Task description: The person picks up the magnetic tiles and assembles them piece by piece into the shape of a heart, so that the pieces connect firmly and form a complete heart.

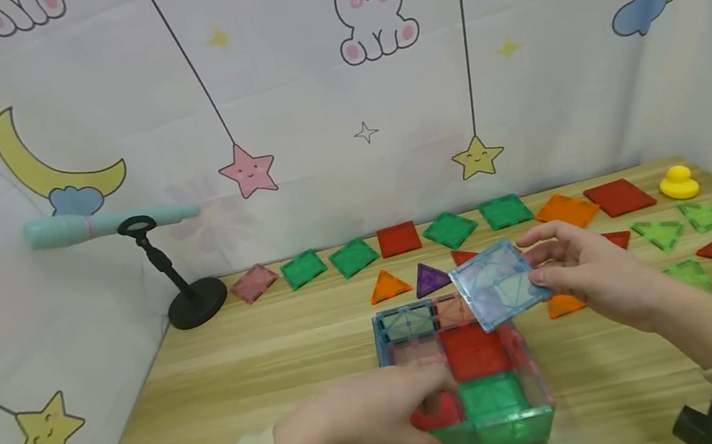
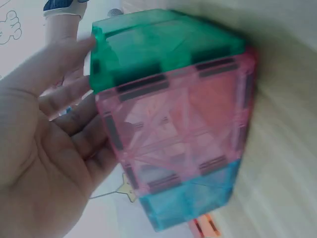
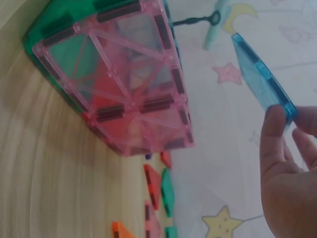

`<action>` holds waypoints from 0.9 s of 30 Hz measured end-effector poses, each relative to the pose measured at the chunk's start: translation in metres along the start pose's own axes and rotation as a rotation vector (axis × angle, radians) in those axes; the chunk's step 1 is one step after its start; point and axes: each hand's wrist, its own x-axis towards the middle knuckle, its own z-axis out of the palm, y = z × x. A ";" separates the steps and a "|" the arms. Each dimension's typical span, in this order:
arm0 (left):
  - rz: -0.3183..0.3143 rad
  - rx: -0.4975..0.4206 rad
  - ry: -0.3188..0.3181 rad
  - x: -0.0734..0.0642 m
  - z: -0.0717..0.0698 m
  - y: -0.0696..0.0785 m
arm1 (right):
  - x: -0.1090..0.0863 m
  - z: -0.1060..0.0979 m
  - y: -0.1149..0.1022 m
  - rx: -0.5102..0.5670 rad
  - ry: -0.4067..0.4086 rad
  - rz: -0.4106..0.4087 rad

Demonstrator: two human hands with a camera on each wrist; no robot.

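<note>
From my station I see the right hand (image 1: 584, 278) pinching the blue tile (image 1: 497, 285) at one edge, between thumb and fingers. The tile extends leftward from them, tilted, in the air near the far right corner of the box (image 1: 514, 431). Being square, it has no long axis. The left hand (image 1: 367, 413) is nearer to the box; whether its fingers grip, I cannot tell.

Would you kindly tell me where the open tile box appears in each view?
Head: the tile box is at lower centre, partly covered by the left hand.
Left wrist: the tile box, around the centre, reaching near the top.
Right wrist: the tile box, upper left.
Shared landmark: its green wall.
</note>
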 end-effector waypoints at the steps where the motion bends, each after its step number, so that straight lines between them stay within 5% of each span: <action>1: 0.010 0.015 0.021 -0.002 0.001 0.001 | 0.000 0.001 0.000 0.002 -0.004 0.001; 6: 0.041 -0.057 0.151 -0.013 0.004 -0.002 | -0.001 0.011 -0.001 -0.026 -0.030 -0.012; 13: -0.049 -0.535 0.555 -0.022 -0.005 -0.012 | 0.005 0.048 -0.015 -0.120 -0.074 0.015; 16: -0.107 -0.720 0.677 -0.021 -0.006 -0.016 | 0.013 0.065 -0.019 -0.109 -0.124 0.050; 22: -0.203 -0.924 0.815 -0.025 -0.003 -0.022 | 0.026 0.085 -0.017 -0.064 -0.180 0.099; 27: -0.266 -0.909 0.861 -0.044 0.000 -0.038 | 0.032 0.092 -0.011 -0.195 -0.260 0.151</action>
